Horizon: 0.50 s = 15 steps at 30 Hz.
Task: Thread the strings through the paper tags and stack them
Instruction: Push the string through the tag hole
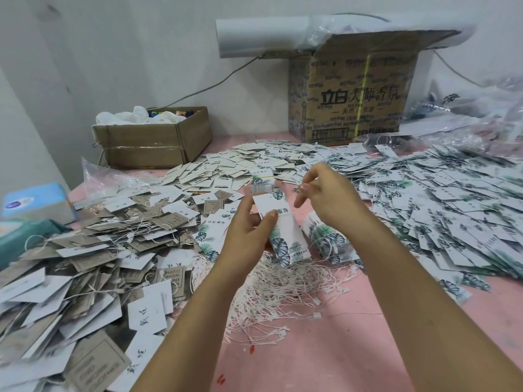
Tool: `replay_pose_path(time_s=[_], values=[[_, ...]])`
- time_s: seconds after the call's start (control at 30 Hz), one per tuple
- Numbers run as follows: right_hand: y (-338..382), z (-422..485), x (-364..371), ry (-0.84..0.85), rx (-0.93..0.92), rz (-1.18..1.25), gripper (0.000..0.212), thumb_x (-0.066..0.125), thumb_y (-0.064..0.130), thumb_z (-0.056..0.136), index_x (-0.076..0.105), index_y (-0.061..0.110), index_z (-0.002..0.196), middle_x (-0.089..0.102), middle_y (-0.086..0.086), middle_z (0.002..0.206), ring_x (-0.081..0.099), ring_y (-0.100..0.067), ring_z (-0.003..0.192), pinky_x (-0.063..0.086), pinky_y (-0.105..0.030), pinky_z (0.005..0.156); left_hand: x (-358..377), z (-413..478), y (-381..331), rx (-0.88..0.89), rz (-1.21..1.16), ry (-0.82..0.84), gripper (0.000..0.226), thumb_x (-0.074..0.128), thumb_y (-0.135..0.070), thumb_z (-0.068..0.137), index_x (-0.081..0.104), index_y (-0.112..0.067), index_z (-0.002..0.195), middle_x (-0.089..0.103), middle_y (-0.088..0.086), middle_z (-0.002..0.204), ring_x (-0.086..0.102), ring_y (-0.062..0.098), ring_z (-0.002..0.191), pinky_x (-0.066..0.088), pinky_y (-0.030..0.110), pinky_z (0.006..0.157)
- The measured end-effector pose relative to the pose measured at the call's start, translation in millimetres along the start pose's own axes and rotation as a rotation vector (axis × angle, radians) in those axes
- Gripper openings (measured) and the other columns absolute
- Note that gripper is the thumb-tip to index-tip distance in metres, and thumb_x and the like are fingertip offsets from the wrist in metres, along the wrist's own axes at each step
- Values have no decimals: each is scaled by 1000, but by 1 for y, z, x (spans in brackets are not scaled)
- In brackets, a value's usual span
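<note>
My left hand [250, 230] grips a white paper tag with green leaf print [283, 230], thumb on its face, holding it tilted above the pink table. My right hand [325, 199] hovers just right of the tag's top end, thumb and forefinger pinched together; whether a string is between them is too fine to tell. A tangle of white strings [283, 295] lies on the table under both hands. A stack of leaf-print tags [328, 236] sits below my right wrist.
Grey and white tags [93, 258] are heaped at the left, leaf-print tags [452, 199] spread at the right, white tags [226, 171] behind. Two cardboard boxes [152, 137] [353, 97] stand against the wall. A blue tissue box [36, 202] sits far left.
</note>
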State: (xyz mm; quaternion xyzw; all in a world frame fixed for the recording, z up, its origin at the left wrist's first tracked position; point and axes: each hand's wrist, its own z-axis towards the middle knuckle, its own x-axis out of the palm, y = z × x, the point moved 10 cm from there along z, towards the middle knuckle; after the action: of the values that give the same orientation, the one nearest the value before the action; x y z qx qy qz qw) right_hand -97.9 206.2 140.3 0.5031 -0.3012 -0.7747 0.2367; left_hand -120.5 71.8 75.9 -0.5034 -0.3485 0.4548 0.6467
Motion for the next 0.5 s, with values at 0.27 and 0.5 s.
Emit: replay_pose_path(time_s=[0.27, 0.5], values=[[20, -2, -3, -30, -137, 42, 20, 64, 16, 86, 57, 23, 69, 56, 13, 60, 55, -5, 60, 40, -23, 59, 12, -2, -2, 38, 15, 28, 15, 53, -19, 95, 56, -31, 104, 63, -4, 62, 58, 22, 59, 45, 27, 45], [19, -2, -4, -50, -123, 32, 25, 68, 21, 83, 57, 28, 62, 62, 5, 64, 58, -15, 66, 50, -36, 67, 10, -3, -13, 98, 23, 7, 14, 51, -20, 96, 58, -32, 99, 58, -7, 60, 56, 20, 56, 45, 24, 43]])
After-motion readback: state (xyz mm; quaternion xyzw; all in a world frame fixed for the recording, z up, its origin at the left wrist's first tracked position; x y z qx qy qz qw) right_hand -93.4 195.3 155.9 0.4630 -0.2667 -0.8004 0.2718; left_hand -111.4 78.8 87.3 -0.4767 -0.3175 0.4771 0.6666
